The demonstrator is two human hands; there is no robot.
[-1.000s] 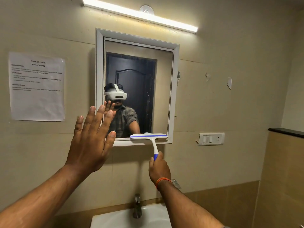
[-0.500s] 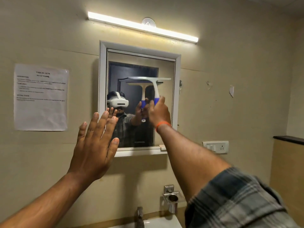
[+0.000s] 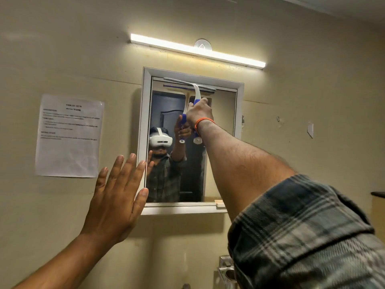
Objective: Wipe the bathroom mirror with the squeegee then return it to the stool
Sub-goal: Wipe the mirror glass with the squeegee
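Note:
A white-framed mirror [image 3: 220, 142] hangs on the beige wall. My right hand [image 3: 199, 113] grips the blue-and-white handle of the squeegee [image 3: 190, 82], whose white blade lies across the very top of the glass, just under the frame. My left hand [image 3: 116, 197] is raised flat with fingers spread, beside the mirror's lower left corner, holding nothing. The stool is out of sight.
A tube light [image 3: 198, 51] glows above the mirror. A printed sheet [image 3: 68, 136] is taped to the wall at left. A metal holder [image 3: 228, 270] sits below the mirror at the bottom edge. A dark ledge [image 3: 378, 193] shows at far right.
My right hand has lifted the squeegee from the mirror's bottom ledge up to the top of the glass. The view has tilted upward. My left hand stays raised and open.

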